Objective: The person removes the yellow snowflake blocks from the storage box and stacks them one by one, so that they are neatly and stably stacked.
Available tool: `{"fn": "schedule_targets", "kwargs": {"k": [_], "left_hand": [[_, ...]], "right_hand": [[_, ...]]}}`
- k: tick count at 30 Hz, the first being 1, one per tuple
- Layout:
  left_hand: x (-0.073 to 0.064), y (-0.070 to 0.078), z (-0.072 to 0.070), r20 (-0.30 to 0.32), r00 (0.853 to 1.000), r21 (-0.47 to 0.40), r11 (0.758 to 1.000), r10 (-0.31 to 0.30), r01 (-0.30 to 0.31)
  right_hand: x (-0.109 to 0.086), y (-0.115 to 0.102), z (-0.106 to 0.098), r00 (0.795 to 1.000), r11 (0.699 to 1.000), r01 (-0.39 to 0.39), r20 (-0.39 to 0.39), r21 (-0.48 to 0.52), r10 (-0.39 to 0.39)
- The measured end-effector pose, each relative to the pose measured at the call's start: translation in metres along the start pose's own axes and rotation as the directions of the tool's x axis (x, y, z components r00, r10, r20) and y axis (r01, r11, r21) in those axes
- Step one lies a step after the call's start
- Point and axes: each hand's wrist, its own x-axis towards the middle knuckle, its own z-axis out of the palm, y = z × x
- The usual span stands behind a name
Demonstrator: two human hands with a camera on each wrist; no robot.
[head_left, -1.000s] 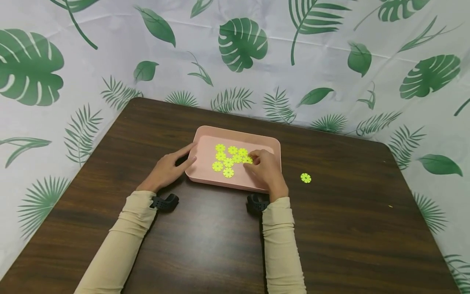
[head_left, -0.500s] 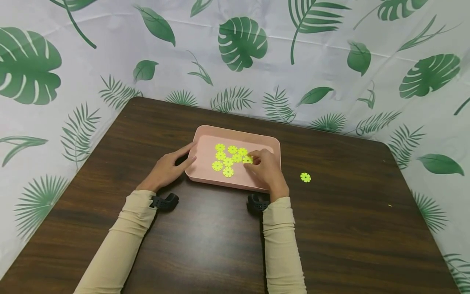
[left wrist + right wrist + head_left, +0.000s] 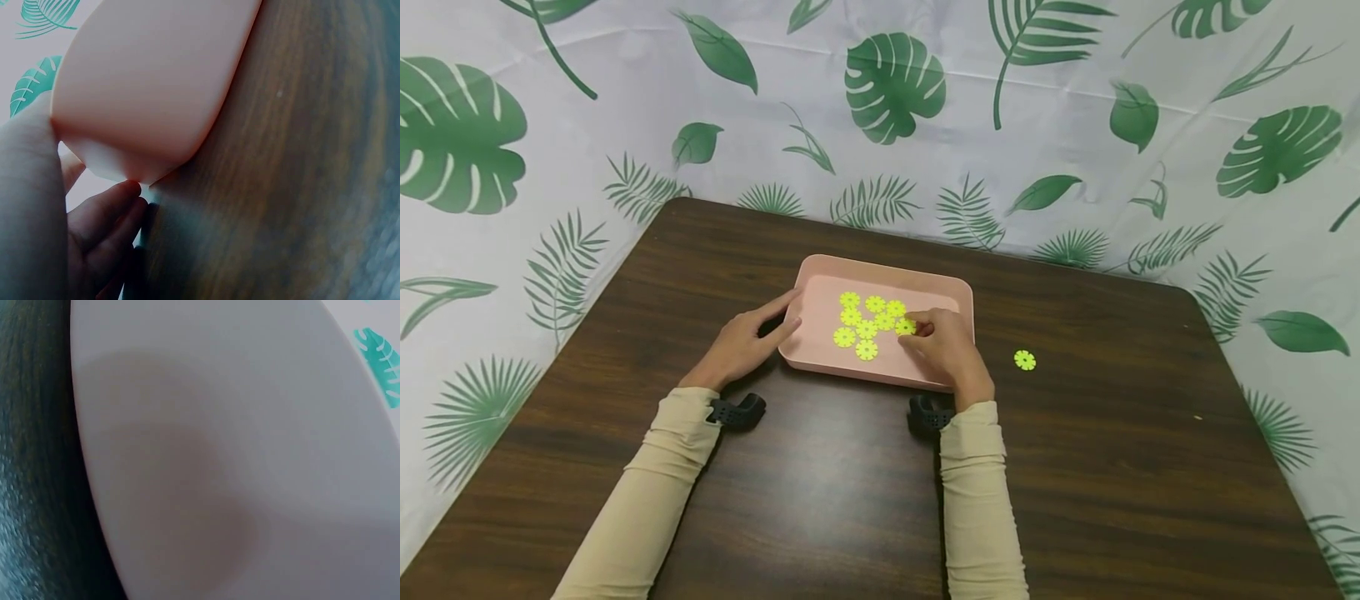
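The straight-fingered left hand (image 3: 741, 343) apparently steadies the pink tray (image 3: 891, 367). The right hand (image 3: 947, 346) pinches its rightmost yellow notched disc (image 3: 903, 326).

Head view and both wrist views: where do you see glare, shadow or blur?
Head: a pale glare on the dark table, on the tray's near side; left wrist: the left hand is dark, and the table's grain turns blurry at lower right; right wrist: soft-edged shadows on the tray, hazy overall.
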Motion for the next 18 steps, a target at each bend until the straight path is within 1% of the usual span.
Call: {"fn": "schedule_targets", "kwargs": {"k": [6, 9, 12, 14, 15, 18], "left_hand": [[0.0, 0.0, 0.0, 0.002, 1.0, 0.004, 1.0, -0.001, 0.001], [0.0, 0.0, 0.0, 0.002, 1.0, 0.004, 1.0, 0.002, -0.002], [0.0, -0.001, 0.001, 0.0, 1.0, -0.002, 1.0, 0.005, -0.005], [0.0, -0.002, 0.001, -0.003, 1.0, -0.005, 1.0, 0.005, -0.005], [0.001, -0.002, 0.001, -0.004, 1.0, -0.008, 1.0, 0.009, -0.009], [0.001, -0.004, 0.001, -0.006, 1.0, -0.012, 1.0, 0.019, -0.019]], "right_hand": [[-0.001, -0.002, -0.001, 1.0, 1.0, 0.008, 0.02, -0.015, -0.007], [-0.002, -0.001, -0.005, 0.999, 0.999, 0.051, -0.003, 0.009, -0.05], [-0.007, 0.001, -0.014, 0.991, 0.993, 0.108, -0.077, 0.039, -0.105], [-0.013, 0.005, -0.023, 0.981, 0.989, 0.142, -0.141, 0.043, -0.135], [-0.016, 0.007, -0.028, 0.975, 0.988, 0.149, -0.171, 0.042, -0.14], [-0.028, 0.018, -0.045, 0.959, 0.99, 0.134, -0.255, 0.035, -0.121]]}}
